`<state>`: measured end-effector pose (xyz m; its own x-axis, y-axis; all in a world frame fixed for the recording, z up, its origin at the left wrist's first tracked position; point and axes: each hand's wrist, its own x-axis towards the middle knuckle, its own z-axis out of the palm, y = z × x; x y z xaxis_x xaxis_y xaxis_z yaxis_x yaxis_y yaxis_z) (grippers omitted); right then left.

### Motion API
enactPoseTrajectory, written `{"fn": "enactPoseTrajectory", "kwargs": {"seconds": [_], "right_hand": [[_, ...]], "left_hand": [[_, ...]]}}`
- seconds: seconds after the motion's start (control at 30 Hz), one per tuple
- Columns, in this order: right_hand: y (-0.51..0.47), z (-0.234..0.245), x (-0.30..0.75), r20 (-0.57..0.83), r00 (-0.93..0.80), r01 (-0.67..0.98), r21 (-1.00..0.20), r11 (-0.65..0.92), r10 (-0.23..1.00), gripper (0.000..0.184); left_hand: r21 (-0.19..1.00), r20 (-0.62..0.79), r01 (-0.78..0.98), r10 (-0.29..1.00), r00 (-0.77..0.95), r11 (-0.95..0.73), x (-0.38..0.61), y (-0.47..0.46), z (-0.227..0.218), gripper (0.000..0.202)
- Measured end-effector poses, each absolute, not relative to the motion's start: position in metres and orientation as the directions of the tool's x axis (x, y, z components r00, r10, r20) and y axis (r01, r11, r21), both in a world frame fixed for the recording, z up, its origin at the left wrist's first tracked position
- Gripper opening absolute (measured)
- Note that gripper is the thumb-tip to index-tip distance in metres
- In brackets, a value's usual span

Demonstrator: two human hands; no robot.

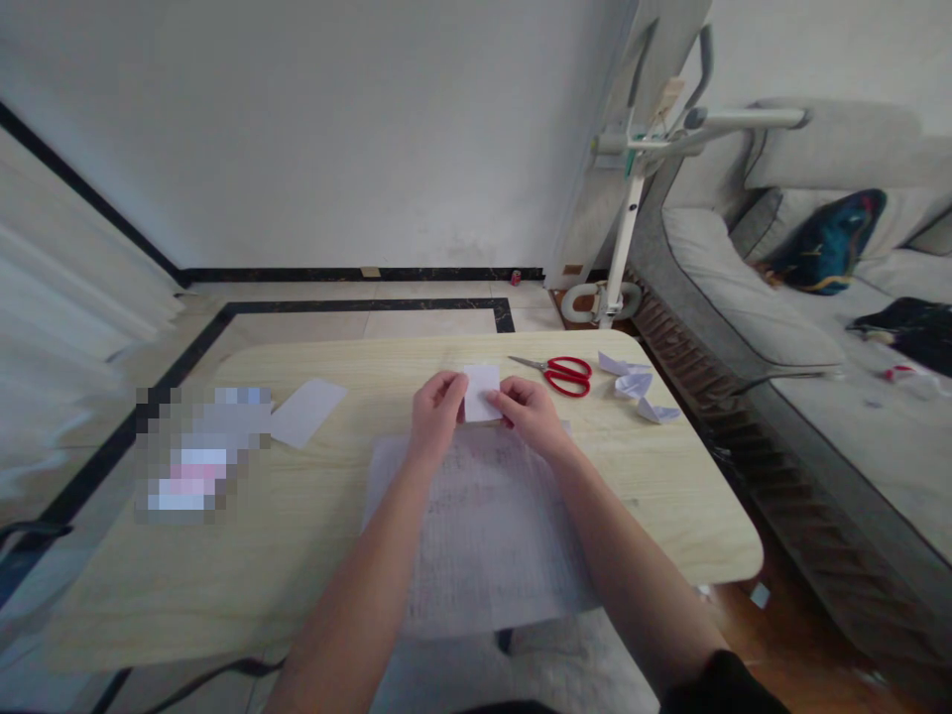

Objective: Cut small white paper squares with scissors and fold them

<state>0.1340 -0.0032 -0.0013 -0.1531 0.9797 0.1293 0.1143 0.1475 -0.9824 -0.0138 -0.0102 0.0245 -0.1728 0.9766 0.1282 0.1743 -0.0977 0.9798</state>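
Between my two hands is a small white piece of paper (482, 389), held upright or slightly tilted over the table. My left hand (437, 405) pinches its left edge, thumb in front. On the opposite edge, my right hand (530, 409) grips it with the thumb pressed on its face; the other fingers are partly hidden behind. Beneath my forearms lies a large thin printed sheet (483, 535) that hangs over the table's near edge. Scissors with red handles (568, 377) rest just beyond my right hand, blades pointing left.
Crumpled paper scraps (632, 383) lie at the right of the wooden table (669, 506). A white sheet (308, 412) is on the left, beside a pixelated area. Past the table stand exercise equipment (625, 238) and a grey sofa (744, 288).
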Motion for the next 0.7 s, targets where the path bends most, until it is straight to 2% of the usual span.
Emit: {"fn": "enactPoseTrajectory", "kwargs": {"seconds": [0.17,0.37,0.47,0.6,0.7], "right_hand": [[-0.0008,-0.0017,0.1352,0.117,-0.052,0.010,-0.993,0.117,0.992,0.036],[-0.0013,-0.0003,0.1329,0.109,-0.052,-0.076,-0.992,0.105,0.993,0.030],[-0.0010,-0.0018,0.1317,0.113,-0.068,-0.081,-0.991,0.108,0.991,0.028],[-0.0007,0.0001,0.1310,0.121,0.022,-0.087,-0.989,0.122,0.992,0.028],[-0.0008,0.0030,0.1312,0.139,0.058,-0.061,-0.988,0.142,0.989,0.028]], "left_hand": [[0.990,0.054,0.129,0.999,0.004,-0.055,-0.0111,-0.0114,0.0211,0.025],[0.996,-0.007,0.083,0.990,-0.144,0.019,-0.0092,-0.0079,0.0171,0.023],[0.997,-0.015,0.076,0.989,-0.148,0.026,-0.0098,-0.0088,0.0181,0.026],[0.995,0.003,0.097,1.000,0.013,-0.004,-0.0094,-0.0134,0.0208,0.026],[0.990,-0.036,0.142,0.986,0.165,0.013,-0.0080,-0.0162,0.0205,0.030]]}}
